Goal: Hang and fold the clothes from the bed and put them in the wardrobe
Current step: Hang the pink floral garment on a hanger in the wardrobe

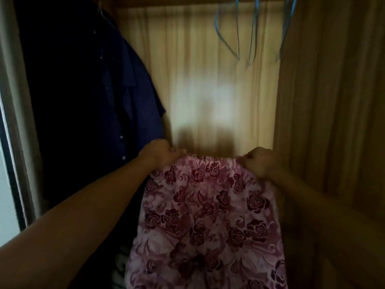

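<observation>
Holding the pink floral garment [208,215] up by its gathered top edge is what's going on here, right in front of the open wardrobe [208,80]. The left hand [161,154] is pinching the left corner of that edge with fingers curled tight. The right hand [260,161] is doing the same on the right corner, so the cloth is hanging straight down between them, spread flat and facing the camera. The bottom of it is running out of the picture, so I can't tell if it's a skirt or trousers, tbh. Over on the left a dark blue shirt [129,90] is hanging inside the wardrobe. Up at the far top right a few blue hangers [237,32] are dangling empty, well above the hands. My guess is this is the bit where the piece is getting shaken out and lined up, either for a fold or for going on a hanger, so it isn't put away yet. Next move, I reckon, is one hand letting go and reaching up for a hanger while the other is gripping the top edge, or else both corners coming together to halve it. Everything's looking a bit blurry and dim, so small details are hard to call.
</observation>
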Demonstrator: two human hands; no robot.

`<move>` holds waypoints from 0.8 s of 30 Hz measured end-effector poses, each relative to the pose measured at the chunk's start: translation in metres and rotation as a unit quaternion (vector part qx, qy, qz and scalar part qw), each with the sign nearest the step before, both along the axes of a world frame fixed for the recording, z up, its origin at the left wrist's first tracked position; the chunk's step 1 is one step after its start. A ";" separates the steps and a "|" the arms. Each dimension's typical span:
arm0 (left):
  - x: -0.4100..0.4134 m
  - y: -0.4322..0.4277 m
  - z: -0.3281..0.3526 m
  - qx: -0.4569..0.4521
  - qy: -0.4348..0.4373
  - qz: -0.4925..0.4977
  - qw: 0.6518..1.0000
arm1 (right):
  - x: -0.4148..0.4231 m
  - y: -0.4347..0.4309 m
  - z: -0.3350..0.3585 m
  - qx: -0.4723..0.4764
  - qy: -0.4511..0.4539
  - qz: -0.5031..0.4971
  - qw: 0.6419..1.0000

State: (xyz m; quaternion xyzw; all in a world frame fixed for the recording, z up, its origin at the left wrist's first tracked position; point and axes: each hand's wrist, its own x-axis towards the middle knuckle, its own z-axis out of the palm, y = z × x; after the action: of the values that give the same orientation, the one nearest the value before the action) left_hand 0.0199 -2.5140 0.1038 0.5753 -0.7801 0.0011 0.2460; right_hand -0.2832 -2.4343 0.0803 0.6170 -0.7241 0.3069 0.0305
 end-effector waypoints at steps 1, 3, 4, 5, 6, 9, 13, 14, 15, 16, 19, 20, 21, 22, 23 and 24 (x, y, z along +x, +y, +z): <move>-0.001 -0.006 -0.019 0.017 0.035 0.009 0.999 | 0.005 -0.008 -0.019 0.005 -0.030 0.000 1.000; 0.000 -0.019 -0.057 0.035 0.055 0.037 0.997 | 0.014 -0.022 -0.060 0.014 -0.064 0.000 0.998; 0.002 -0.026 -0.079 0.044 0.047 0.052 0.997 | 0.018 -0.027 -0.081 0.031 -0.074 0.011 0.997; 0.005 -0.033 -0.100 0.058 0.039 0.058 0.996 | 0.020 -0.032 -0.104 0.061 -0.090 0.035 0.993; 0.009 -0.040 -0.123 0.078 0.027 0.059 0.995 | 0.022 -0.039 -0.124 0.080 -0.102 0.067 0.989; 0.025 -0.064 -0.194 0.150 -0.046 0.058 0.986 | 0.044 -0.048 -0.167 0.153 -0.058 0.141 0.976; 0.019 -0.052 -0.227 0.178 -0.063 0.030 0.981 | 0.065 -0.062 -0.202 0.222 -0.053 0.148 0.962; 0.017 -0.051 -0.231 0.178 -0.064 0.038 0.981 | 0.067 -0.063 -0.207 0.222 -0.082 0.144 0.961; 0.015 -0.049 -0.233 0.179 -0.066 0.038 0.981 | 0.064 -0.069 -0.218 0.216 -0.088 0.154 0.960; 0.015 -0.052 -0.238 0.190 -0.063 0.037 0.979 | 0.053 -0.086 -0.239 0.220 -0.085 0.160 0.959; 0.021 -0.055 -0.235 0.196 -0.117 -0.021 0.973 | 0.042 -0.094 -0.248 0.220 -0.115 0.189 0.950; 0.021 -0.059 -0.231 0.160 -0.106 -0.030 0.981 | 0.047 -0.077 -0.226 0.215 -0.129 0.197 0.948; 0.019 -0.055 -0.220 0.153 -0.112 -0.042 0.981 | 0.051 -0.064 -0.206 0.216 -0.127 0.192 0.949; 0.020 -0.052 -0.209 0.188 -0.084 -0.044 0.977 | 0.052 -0.054 -0.188 0.220 -0.108 0.177 0.953; 0.021 -0.046 -0.195 0.204 -0.050 -0.012 0.978 | 0.048 -0.049 -0.174 0.226 -0.083 0.167 0.956; 0.021 -0.040 -0.180 0.202 -0.030 0.005 0.979 | 0.042 -0.045 -0.159 0.227 -0.055 0.156 0.960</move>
State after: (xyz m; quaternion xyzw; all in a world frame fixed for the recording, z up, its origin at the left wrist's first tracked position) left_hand 0.0409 -2.5541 -0.0761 0.6167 -0.7684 -0.1383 0.1010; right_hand -0.2415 -2.4796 -0.0786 0.6951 -0.6699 0.1687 -0.1989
